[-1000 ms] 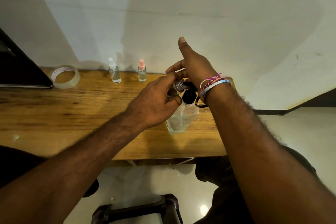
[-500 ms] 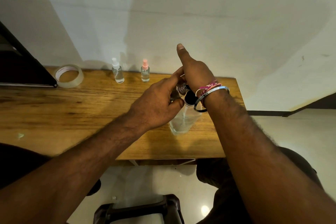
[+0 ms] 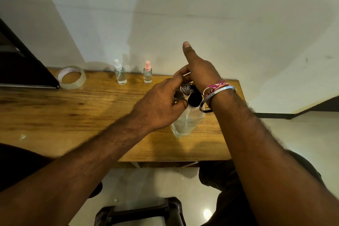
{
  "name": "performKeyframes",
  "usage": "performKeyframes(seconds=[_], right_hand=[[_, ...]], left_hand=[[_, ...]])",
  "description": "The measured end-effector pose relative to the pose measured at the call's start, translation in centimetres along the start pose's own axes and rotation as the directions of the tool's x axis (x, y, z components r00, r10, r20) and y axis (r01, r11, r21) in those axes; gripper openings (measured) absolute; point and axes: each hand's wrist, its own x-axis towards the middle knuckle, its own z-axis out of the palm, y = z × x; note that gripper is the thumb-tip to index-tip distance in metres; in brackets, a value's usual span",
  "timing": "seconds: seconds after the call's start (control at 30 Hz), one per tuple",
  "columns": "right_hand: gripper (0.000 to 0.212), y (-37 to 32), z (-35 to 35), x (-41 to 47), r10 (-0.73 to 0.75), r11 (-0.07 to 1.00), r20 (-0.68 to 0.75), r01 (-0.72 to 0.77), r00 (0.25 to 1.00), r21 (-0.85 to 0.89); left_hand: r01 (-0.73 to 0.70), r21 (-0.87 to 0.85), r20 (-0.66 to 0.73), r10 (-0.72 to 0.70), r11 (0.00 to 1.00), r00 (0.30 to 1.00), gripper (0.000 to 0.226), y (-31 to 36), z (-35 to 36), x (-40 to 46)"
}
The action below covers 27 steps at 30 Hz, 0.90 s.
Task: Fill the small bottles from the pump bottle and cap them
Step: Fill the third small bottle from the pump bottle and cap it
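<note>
Pump bottle [image 3: 187,123] stands near the tabletop [image 3: 73,113] right edge, black collar up. Left hand [image 3: 157,108] grip curls around a small bottle [image 3: 184,89] with bare threaded neck, right above the collar. Right hand [image 3: 200,71] covers the pump head, thumb up; grip unclear. Open wood left. Two capped spray bottles [image 3: 120,75] far, tape roll [image 3: 72,77] far left.
</note>
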Motion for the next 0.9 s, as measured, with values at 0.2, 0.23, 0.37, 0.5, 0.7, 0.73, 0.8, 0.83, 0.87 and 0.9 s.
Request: performKeyframes(seconds=[0.2, 0.23, 0.37, 0.5, 0.7, 0.73, 0.8, 0.83, 0.87, 0.9], right_hand=[[0.085, -0.1, -0.7, 0.4, 0.066, 0.989, 0.091, -0.077, 0.994, 0.128], [0.085, -0.1, -0.9, 0.4, 0.065, 0.986, 0.103, -0.080, 0.993, 0.148], [0.085, 0.2, -1.1, 0.5, 0.073, 0.987, 0.092, -0.085, 0.993, 0.137], [0.079, 0.3, -0.7, 0.2, 0.081, 0.997, 0.051, -0.082, 0.995, 0.011], [0.081, 0.5, -0.1, 0.3, 0.085, 0.996, 0.036, -0.086, 0.996, 0.023], [0.080, 0.6, -0.1, 0.3, 0.087, 0.996, 0.028, -0.087, 0.996, 0.026], [0.080, 0.6, 0.0, 0.2, 0.081, 0.997, 0.010, -0.081, 0.997, 0.009], [0.081, 0.6, 0.0, 0.2, 0.075, 0.997, -0.001, -0.075, 0.997, -0.003], [0.082, 0.6, 0.1, 0.1, 0.066, 0.998, -0.012, -0.066, 0.998, -0.012], [0.082, 0.6, 0.1, 0.1, 0.056, 0.998, -0.021, -0.057, 0.998, -0.021]], left_hand=[[0.022, -0.010, -0.016, -0.022, 1.000, 1.000, 0.034, 0.3, 0.0, 0.1], [0.023, -0.007, -0.017, -0.023, 1.000, 1.000, 0.030, 0.4, 0.0, 0.2], [0.020, -0.002, -0.016, -0.020, 1.000, 1.000, 0.028, 0.8, 0.1, 0.1], [0.020, 0.002, -0.013, -0.020, 1.000, 1.000, 0.048, 0.7, 0.1, 0.1], [0.015, -0.005, -0.017, -0.015, 1.000, 1.000, 0.061, 0.6, 0.0, 0.2], [0.016, -0.002, -0.011, -0.016, 1.000, 1.000, 0.062, 0.5, 0.1, 0.2], [0.020, 0.003, -0.006, -0.020, 1.000, 1.000, 0.059, 0.5, 0.1, 0.2], [0.027, 0.007, -0.004, -0.027, 1.000, 1.000, 0.057, 0.5, 0.1, 0.2], [0.035, 0.009, -0.001, -0.035, 0.999, 0.999, 0.054, 0.5, 0.2, 0.2], [0.042, 0.011, 0.001, -0.042, 0.999, 0.999, 0.052, 0.5, 0.2, 0.3]])
